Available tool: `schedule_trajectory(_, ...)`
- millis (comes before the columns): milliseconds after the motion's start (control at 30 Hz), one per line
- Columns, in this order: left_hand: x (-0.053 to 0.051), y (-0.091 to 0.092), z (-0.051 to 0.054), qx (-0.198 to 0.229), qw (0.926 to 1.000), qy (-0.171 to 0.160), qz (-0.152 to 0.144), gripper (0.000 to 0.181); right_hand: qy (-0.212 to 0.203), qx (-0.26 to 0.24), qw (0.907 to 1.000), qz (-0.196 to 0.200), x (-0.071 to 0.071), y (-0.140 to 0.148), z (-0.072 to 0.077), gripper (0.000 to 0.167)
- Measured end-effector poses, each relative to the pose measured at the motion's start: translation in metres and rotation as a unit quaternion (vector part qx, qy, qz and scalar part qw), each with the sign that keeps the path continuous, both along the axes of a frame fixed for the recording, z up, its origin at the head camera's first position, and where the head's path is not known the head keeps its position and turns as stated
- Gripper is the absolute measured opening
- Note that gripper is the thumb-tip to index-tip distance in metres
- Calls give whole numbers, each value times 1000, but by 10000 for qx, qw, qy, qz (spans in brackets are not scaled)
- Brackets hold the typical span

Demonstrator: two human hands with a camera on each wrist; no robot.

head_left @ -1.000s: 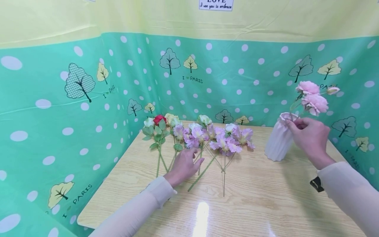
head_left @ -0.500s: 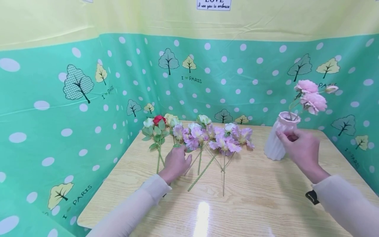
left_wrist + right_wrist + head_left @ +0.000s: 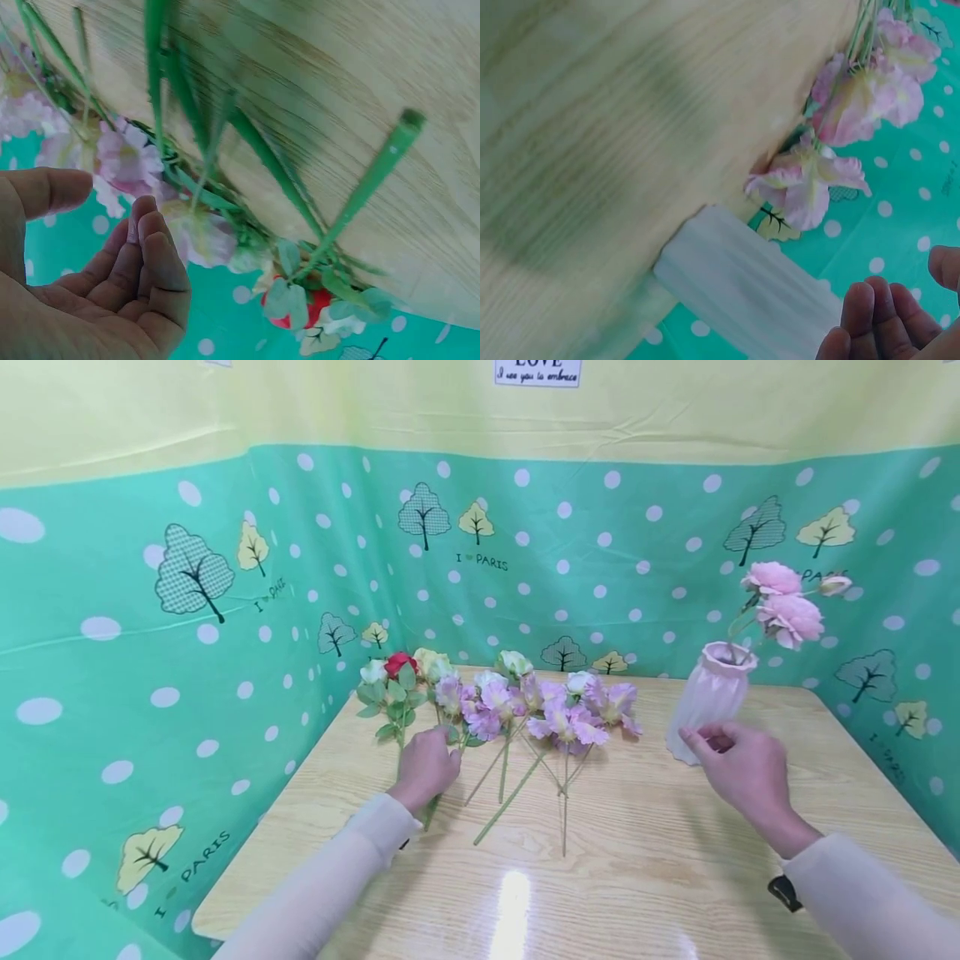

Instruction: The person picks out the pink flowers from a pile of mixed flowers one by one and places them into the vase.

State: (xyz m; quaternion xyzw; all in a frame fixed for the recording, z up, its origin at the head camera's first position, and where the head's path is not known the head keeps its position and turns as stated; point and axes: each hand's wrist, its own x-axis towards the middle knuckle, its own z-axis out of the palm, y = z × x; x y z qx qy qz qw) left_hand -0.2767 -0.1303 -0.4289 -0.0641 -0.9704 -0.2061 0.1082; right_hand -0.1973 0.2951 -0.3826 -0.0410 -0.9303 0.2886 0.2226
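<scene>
Flower stems (image 3: 510, 799) lie on the table (image 3: 622, 877), some beneath the left hand (image 3: 427, 767), its thumb parted from loosely bent fingers; the right hand (image 3: 746, 770), similarly gapped, is near the white vase (image 3: 708, 697) holding pink flowers (image 3: 789, 619).

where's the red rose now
In the head view, the red rose lies at the back left of the table, between a white rose and a pale yellow flower.
</scene>
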Motion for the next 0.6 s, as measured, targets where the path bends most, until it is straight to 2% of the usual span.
schedule_trajectory(200,-9,-8,-7,-302,9988,-316,226,5,5,0,9999,116,2,-7,-7,45)
schedule_trajectory(333,-13,-12,-9,-559,9966,-508,338,19,65,27,9999,116,2,-8,-9,44)
schedule_trajectory(600,-16,-16,-13,-940,9924,-760,243,37,71,86,9999,37,2,-9,-11,45)
